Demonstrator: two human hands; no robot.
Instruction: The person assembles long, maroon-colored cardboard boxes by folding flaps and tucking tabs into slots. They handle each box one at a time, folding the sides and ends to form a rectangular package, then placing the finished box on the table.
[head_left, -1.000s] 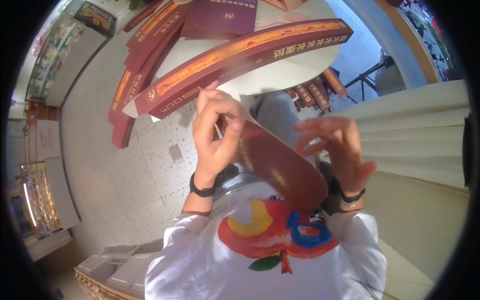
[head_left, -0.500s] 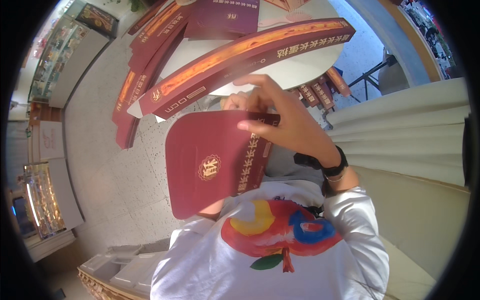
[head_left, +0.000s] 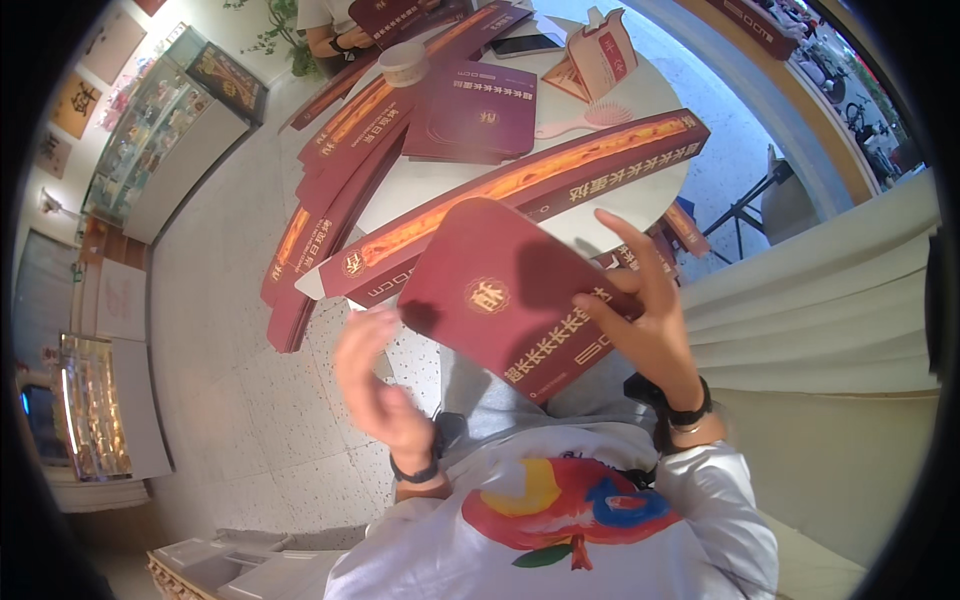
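The dark red flat card [head_left: 510, 295] is now held up in front of the chest, its printed face turned upward — a second ago it was curled between both hands. The right hand [head_left: 650, 320] alone grips its right edge, fingers [head_left: 625, 240] clamped across the face. The left hand [head_left: 375, 385] has let go and hangs just below the card's lower left corner, fingers loosely apart and blurred. Beyond, on the round white tabletop [head_left: 620, 205], lie a long red box strip [head_left: 520, 200] and more red folders [head_left: 480, 110].
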